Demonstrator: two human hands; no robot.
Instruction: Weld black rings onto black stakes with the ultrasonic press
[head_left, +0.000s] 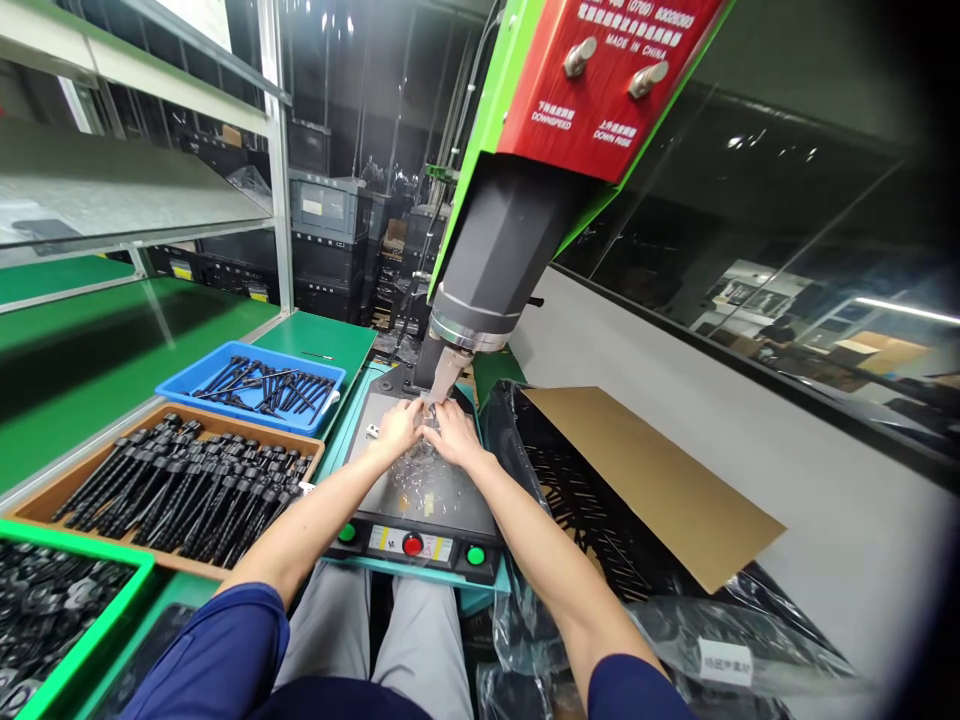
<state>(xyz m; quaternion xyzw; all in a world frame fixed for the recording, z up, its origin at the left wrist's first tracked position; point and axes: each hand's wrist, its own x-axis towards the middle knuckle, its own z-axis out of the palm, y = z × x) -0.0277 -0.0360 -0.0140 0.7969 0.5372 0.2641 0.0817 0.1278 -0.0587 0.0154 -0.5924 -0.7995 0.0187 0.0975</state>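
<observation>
Both my hands are at the middle of the grey metal base plate (pixel 442 490) of a press-like machine, right under its pale metal horn (pixel 450 372). My left hand (pixel 400 428) has its fingers bent inward and closed at the small fixture below the horn. From the other side my right hand (pixel 452 432) reaches in, its fingers closed and its thumb close to the left fingers. Whatever small part lies between the fingertips is too hidden to name. Two green buttons (pixel 475 555) and a red button (pixel 413 544) sit on the base's front edge.
Left of the machine stand a blue tray (pixel 247 418) and an orange-brown tray (pixel 37 508) of long black parts. A green tray (pixel 139 580) holds small black parts. On the right, a cardboard sheet (pixel 652 470) lies over a plastic-lined bin. The red-and-green machine head (pixel 592 90) hangs above.
</observation>
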